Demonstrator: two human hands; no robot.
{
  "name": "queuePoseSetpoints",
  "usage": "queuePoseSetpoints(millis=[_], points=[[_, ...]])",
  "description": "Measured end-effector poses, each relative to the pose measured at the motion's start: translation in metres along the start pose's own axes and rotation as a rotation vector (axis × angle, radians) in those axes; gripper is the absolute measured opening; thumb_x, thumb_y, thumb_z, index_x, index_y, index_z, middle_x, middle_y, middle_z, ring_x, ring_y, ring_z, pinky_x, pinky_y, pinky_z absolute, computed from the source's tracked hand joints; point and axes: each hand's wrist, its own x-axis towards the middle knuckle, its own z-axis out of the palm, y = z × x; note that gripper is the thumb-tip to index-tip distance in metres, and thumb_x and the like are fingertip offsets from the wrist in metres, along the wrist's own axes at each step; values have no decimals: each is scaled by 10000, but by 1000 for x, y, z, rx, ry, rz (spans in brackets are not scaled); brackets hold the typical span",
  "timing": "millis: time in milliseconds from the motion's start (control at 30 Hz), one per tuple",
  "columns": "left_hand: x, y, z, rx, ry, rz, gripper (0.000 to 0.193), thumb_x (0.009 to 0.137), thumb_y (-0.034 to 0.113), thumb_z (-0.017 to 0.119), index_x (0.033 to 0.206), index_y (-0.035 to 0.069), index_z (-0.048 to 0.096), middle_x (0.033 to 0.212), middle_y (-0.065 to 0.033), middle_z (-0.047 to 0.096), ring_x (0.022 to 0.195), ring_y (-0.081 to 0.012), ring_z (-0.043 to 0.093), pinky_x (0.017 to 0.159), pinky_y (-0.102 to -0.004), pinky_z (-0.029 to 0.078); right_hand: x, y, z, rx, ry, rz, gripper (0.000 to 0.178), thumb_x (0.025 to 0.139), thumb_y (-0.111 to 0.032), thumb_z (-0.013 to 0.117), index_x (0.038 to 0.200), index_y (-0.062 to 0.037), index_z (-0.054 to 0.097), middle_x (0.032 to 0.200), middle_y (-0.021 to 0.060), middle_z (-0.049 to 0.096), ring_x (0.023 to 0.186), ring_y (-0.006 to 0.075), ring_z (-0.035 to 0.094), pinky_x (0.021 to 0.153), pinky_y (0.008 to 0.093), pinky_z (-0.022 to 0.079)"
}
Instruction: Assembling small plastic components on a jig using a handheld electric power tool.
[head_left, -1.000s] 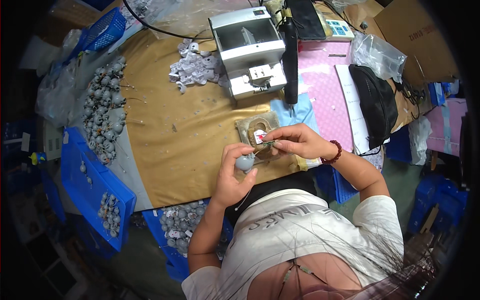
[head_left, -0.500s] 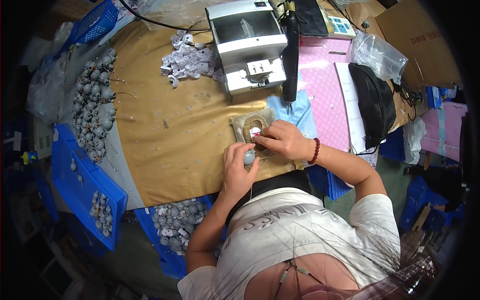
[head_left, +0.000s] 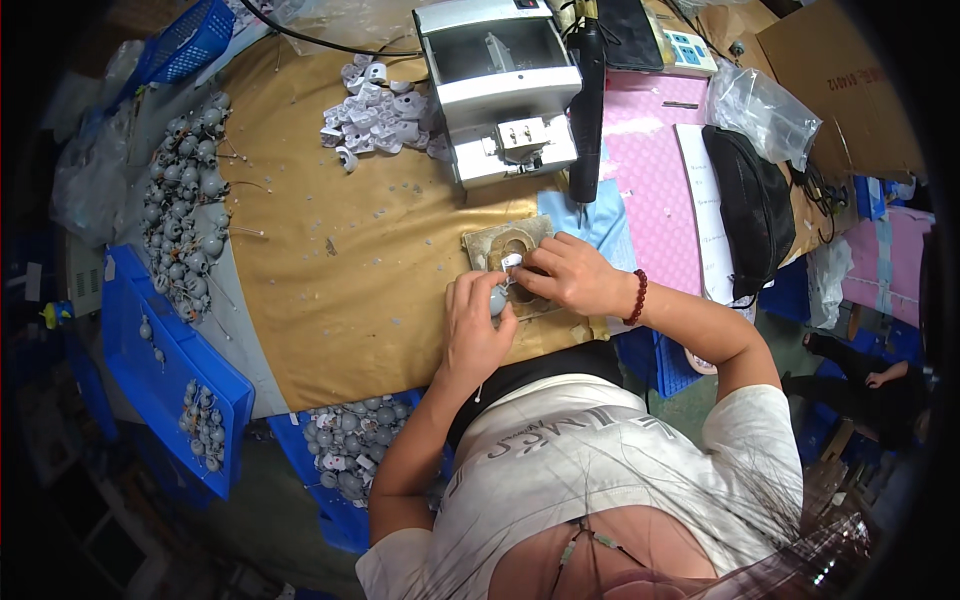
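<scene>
My left hand (head_left: 476, 325) is closed round a small grey ball-shaped part (head_left: 498, 300), with a thin wire hanging below the hand. Just right of it, my right hand (head_left: 575, 275) has its fingers pinched at a small white plastic piece (head_left: 513, 261). That piece is over the oval hollow of a square, worn fixture block (head_left: 484, 240) on the table. Fingers cover part of the block, and what lies between my right fingertips is partly hidden.
A silver machine (head_left: 500, 110) stands behind the block, a black electric screwdriver (head_left: 586, 130) beside it. White plastic pieces (head_left: 375, 115) are heaped left of the machine. Grey balls (head_left: 185, 200) lie at far left; more fill a blue bin (head_left: 290, 440). A black pouch (head_left: 745, 210) lies right.
My right fingertips have shifted slightly on the white piece, and the red spot seen there is no longer visible. My left hand still holds the ball. Someone at far right shows more clearly.
</scene>
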Motion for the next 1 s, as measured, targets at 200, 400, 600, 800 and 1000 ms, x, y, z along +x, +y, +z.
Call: queuePoseSetpoints(millis=[200,400,600,800,1000], points=[[-2,3,5,430,-11,201,487,783,50,674,1268,47,627,1263,-133,565,1157,-347,535,963,-453,456,1,5,-6,-36,-77,-52,226,779,-159,622,969,-53,680,901,57,561,825,214,563,699,344,458],[0,1,16,625,35,292,424,786,99,707,1208,80,672,1211,-109,605,1209,-332,529,953,-461,462,-7,7,-6,182,-111,121,303,813,-117,654,1110,-67,688,965,89,585,903,263,594,775,369,497],[12,-1,17,580,92,293,283,799,110,731,1083,110,733,1062,-64,642,1169,-331,568,910,-454,471,-29,8,-14,615,-25,530,447,832,-9,724,1261,-71,615,1164,128,576,991,282,617,839,341,535],[7,-4,25,548,164,283,252,809,90,726,1057,124,751,1024,-49,646,1183,-323,577,896,-451,479,-35,3,0,771,159,739,397,833,64,677,1213,-42,627,1199,84,581,1034,166,612,821,283,537],[7,-3,26,574,201,329,179,831,106,676,1001,100,732,1017,-57,633,1204,-325,572,909,-448,489,-24,4,11,1292,296,916,331,888,37,680,1210,-15,624,1051,25,642,927,105,630,768,234,530]])
